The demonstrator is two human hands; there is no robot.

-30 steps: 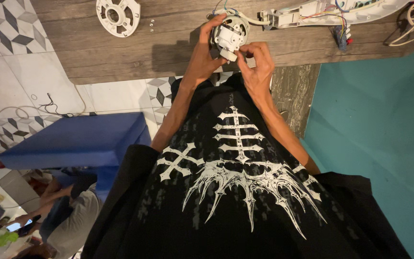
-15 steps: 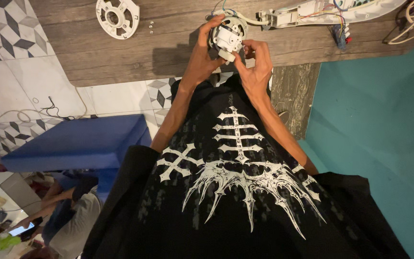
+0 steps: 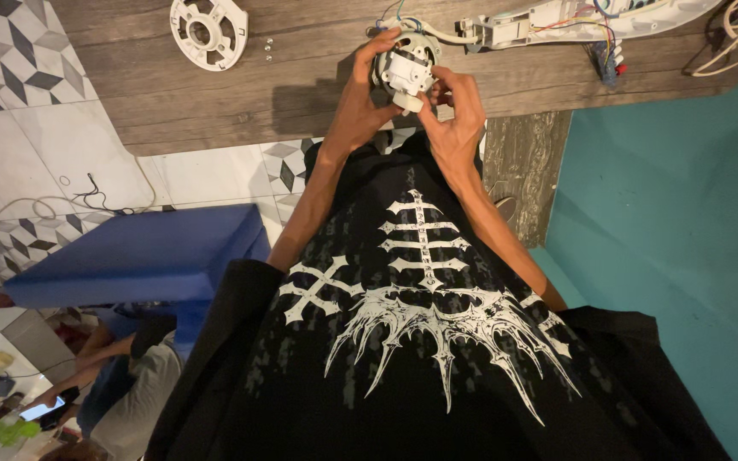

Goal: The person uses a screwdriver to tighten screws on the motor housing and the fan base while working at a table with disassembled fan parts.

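Hands clamped together on a small white motor unit, top centre of the frame: my left hand cups it, my right hand pinches its lower edge, above the wooden surface. White round plate lies upper left; a wired white housing stretches upper right.

We grip a small white motor in both hands, left hand and right hand, over the wooden table; a white round plate lies far left.
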